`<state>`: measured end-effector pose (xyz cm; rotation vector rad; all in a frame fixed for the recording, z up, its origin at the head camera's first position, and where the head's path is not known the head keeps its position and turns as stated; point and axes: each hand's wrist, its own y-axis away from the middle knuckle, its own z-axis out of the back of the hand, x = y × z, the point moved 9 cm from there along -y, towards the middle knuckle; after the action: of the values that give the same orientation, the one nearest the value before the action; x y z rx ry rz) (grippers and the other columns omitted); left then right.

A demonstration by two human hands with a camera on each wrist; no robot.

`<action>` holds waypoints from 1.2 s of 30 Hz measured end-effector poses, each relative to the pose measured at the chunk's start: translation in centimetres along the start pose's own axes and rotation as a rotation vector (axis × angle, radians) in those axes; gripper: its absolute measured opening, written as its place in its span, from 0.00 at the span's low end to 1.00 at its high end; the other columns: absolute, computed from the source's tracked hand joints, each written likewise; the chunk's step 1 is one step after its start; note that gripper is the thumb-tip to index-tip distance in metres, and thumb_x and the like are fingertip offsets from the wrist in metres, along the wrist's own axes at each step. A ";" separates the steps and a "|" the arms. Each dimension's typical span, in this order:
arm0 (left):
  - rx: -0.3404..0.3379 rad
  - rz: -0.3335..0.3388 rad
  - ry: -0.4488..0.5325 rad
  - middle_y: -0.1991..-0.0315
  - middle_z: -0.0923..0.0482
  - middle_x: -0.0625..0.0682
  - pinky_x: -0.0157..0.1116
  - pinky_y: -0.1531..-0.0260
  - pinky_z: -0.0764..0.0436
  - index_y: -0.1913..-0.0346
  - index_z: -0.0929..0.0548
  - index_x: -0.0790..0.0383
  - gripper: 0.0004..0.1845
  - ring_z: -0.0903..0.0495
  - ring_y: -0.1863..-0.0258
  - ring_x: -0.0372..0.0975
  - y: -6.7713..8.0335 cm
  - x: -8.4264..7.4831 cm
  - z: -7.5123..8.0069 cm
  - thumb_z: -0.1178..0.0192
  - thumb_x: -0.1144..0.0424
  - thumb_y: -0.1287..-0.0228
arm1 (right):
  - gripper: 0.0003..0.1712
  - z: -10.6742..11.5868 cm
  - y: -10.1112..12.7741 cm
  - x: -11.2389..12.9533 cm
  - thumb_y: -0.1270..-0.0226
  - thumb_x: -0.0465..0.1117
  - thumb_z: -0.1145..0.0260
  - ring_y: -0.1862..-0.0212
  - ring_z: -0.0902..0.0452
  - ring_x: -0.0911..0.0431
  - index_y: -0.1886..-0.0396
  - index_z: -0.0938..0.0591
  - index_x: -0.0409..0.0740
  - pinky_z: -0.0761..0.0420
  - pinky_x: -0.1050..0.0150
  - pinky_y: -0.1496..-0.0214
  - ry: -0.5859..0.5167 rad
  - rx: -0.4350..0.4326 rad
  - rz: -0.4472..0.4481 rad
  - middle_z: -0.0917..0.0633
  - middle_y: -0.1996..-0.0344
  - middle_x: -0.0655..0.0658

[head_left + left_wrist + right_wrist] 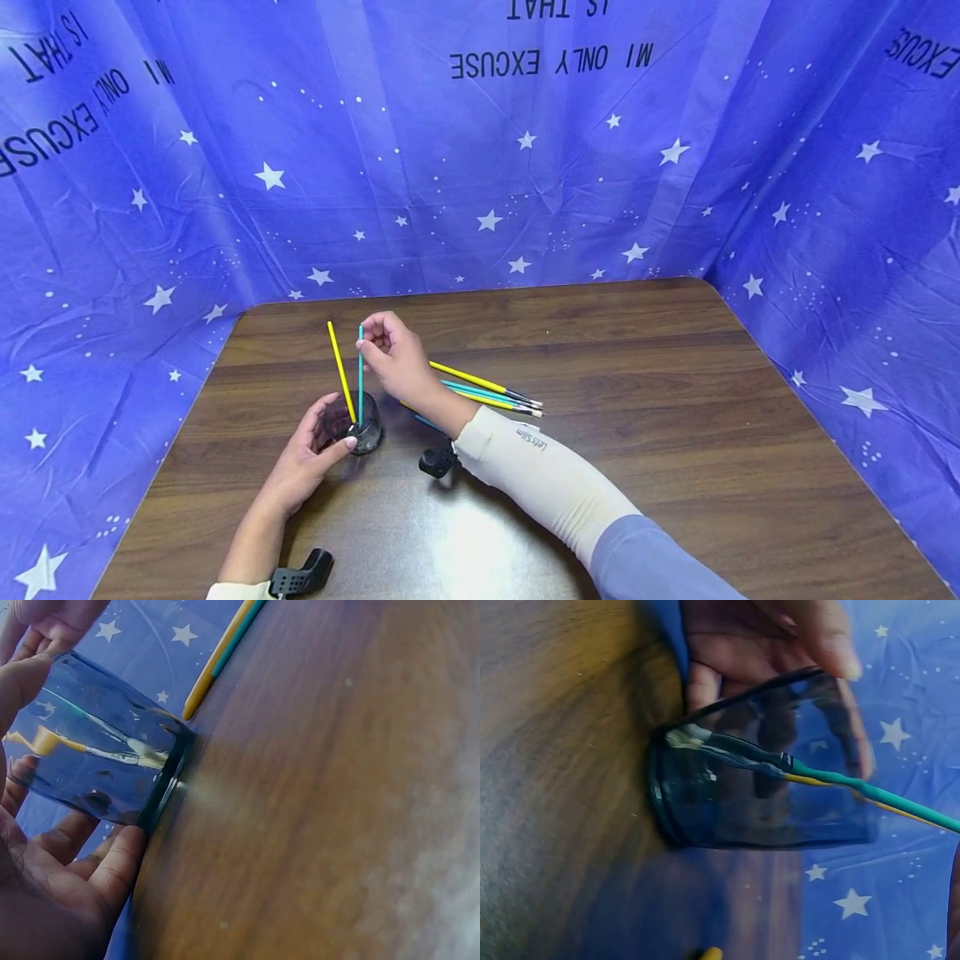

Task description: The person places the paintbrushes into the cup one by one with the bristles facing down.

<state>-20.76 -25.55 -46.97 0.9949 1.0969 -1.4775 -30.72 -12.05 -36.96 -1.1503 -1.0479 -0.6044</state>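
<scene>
Head and wrist views of two hands at a dark-tinted glass (373, 437), which stands upright toward the left side of the wooden table (675, 400), its mouth upward. The left hand (303, 458) curves about the glass, thumb on the near side and fingers on the far side. The right hand (400, 358) pinches a teal brush (361, 383) close to the upper end of its handle, narrowly, between thumb and fingers. The step in hand appears to be the seating of this brush. It is best done with the glass held firmly but lightly, the handle kept near vertical, and the pinch loosened only once the tip bears on the base, so that the bristles are not crushed. The teal brush points bristles downward, its tip low inside the glass near the base; its long axis is almost upright in the head view. The yellow brush (341, 371) beside it also has its bristles down, but its axis leans, the handle end tilting toward the person's left. Several loose brushes (468, 377) lie flat to the right of the glass, partly hidden by the right arm, with bristles pointing rightward and away from it.
</scene>
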 end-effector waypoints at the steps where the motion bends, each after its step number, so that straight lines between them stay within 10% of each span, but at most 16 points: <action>1: 0.000 0.002 0.000 0.37 0.32 0.70 0.24 0.48 0.28 0.27 0.44 0.67 0.36 0.26 0.45 0.31 0.0 0.0 0.0 0.39 0.73 0.34 | 0.10 -0.1 0.1 -0.3 0.31 0.27 0.39 0.70 0.25 0.64 0.52 0.26 0.35 0.16 0.64 0.68 0.005 0.000 -0.009 0.22 0.67 0.46; 10: -0.003 0.024 -0.017 0.37 0.32 0.70 0.24 0.48 0.28 0.27 0.44 0.66 0.36 0.27 0.44 0.30 0.1 0.1 0.1 0.38 0.72 0.33 | 0.13 -0.9 0.1 -1.4 0.33 0.25 0.39 0.68 0.23 0.64 0.49 0.24 0.34 0.15 0.53 0.62 -0.040 0.019 -0.071 0.20 0.63 0.45; 19: -0.009 0.007 -0.011 0.39 0.30 0.70 0.24 0.49 0.28 0.28 0.45 0.69 0.36 0.25 0.45 0.32 0.1 0.0 0.0 0.38 0.73 0.34 | 0.12 -1.1 0.6 -3.0 0.33 0.26 0.38 0.68 0.23 0.64 0.50 0.23 0.33 0.17 0.67 0.66 0.015 0.069 -0.127 0.18 0.63 0.43; 36: -0.013 0.002 -0.023 0.38 0.31 0.70 0.24 0.48 0.28 0.27 0.44 0.68 0.36 0.26 0.44 0.32 0.2 0.1 0.1 0.38 0.73 0.34 | 0.12 3.9 -0.3 -6.8 0.32 0.33 0.34 0.64 0.23 0.61 0.51 0.21 0.34 0.22 0.70 0.60 0.286 0.090 -0.194 0.17 0.63 0.47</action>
<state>-20.59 -25.74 -47.09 0.9681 1.0874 -1.4749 -35.17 -9.24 -42.74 -0.8599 -0.9351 -0.8399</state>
